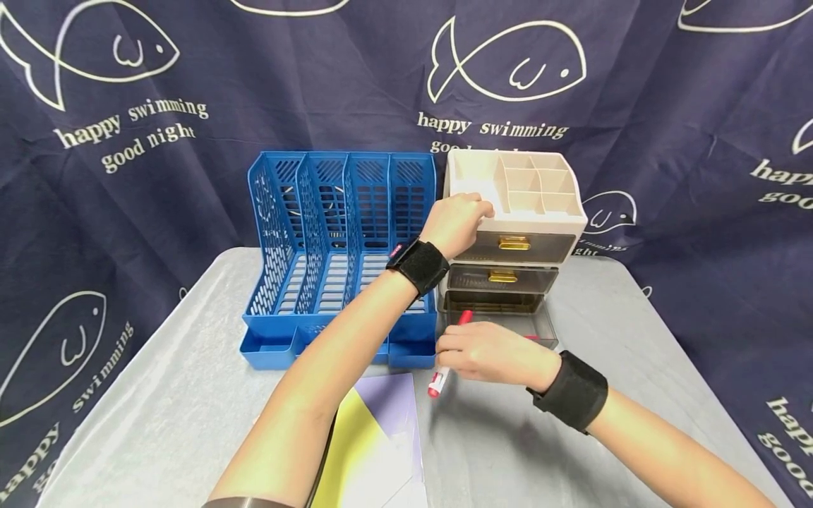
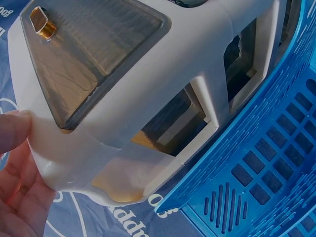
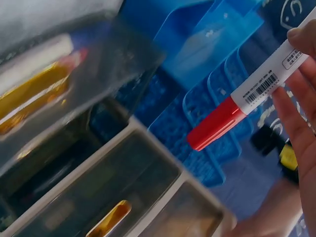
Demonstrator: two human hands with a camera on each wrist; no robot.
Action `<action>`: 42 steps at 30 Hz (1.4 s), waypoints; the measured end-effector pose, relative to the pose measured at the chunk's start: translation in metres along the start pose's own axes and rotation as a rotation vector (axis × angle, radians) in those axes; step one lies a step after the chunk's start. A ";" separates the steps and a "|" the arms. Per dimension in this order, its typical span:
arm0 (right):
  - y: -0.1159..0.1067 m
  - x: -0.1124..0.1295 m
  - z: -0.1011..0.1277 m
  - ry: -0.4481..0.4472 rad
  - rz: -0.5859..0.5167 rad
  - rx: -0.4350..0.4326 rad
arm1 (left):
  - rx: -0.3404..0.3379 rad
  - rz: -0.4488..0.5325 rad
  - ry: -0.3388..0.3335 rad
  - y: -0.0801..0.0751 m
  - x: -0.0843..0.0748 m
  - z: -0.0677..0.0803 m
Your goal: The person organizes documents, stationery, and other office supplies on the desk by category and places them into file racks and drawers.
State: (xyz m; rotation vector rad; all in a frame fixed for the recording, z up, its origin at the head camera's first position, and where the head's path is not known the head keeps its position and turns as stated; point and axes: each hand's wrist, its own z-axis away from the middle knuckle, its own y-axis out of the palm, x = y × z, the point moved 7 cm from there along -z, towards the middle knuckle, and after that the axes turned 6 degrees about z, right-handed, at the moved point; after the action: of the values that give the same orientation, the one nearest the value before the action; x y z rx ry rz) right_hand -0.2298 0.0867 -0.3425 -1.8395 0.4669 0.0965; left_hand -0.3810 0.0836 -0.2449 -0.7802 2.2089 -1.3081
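- Head view: near the centre, I have the left hand (image 1: 456, 224) gripping the white drawer unit (image 1: 527, 224); below it, the right hand (image 1: 489, 351) pinches a red-capped marker (image 1: 443, 377) near the pulled-out bottom drawer (image 1: 508, 323).
- Left wrist view: lower left, I see thumb and fingers clamped on the unit's edge; a blue rack (image 2: 247, 140) fills the right.
- Right wrist view: upper right, fingers hold the marker, cap towards the centre.

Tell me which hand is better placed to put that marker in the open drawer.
Probably the right hand: it holds the red-capped marker near the open bottom drawer, while the left hand grips the drawer organizer.
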 end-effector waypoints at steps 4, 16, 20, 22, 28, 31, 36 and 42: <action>-0.004 -0.017 0.012 0.070 -0.007 -0.007 | 0.002 0.000 -0.002 -0.001 -0.001 0.001; -0.003 -0.060 0.049 0.271 0.048 0.019 | -0.001 -0.012 -0.002 -0.002 -0.003 0.001; 0.005 -0.072 0.060 0.354 0.020 0.048 | -0.002 -0.007 -0.005 -0.002 -0.003 0.000; 0.010 -0.079 0.066 0.403 0.001 0.068 | 0.001 -0.006 -0.008 -0.002 -0.003 0.001; 0.027 -0.094 0.078 0.498 -0.039 0.167 | 0.012 -0.008 -0.011 -0.002 -0.003 0.002; 0.035 -0.097 0.080 0.511 -0.063 0.216 | 0.010 -0.009 -0.010 -0.001 -0.002 0.002; 0.045 -0.100 0.078 0.496 -0.084 0.250 | -0.004 -0.011 -0.006 -0.001 0.000 0.001; 0.058 -0.101 0.077 0.482 -0.129 0.273 | 0.009 -0.013 -0.005 0.000 -0.001 0.000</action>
State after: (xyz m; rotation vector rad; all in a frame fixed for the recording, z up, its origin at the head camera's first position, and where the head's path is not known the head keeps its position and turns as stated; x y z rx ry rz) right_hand -0.3305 0.1707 -0.3897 -1.6103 0.6568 -0.4868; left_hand -0.3803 0.0840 -0.2445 -0.7946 2.1960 -1.3205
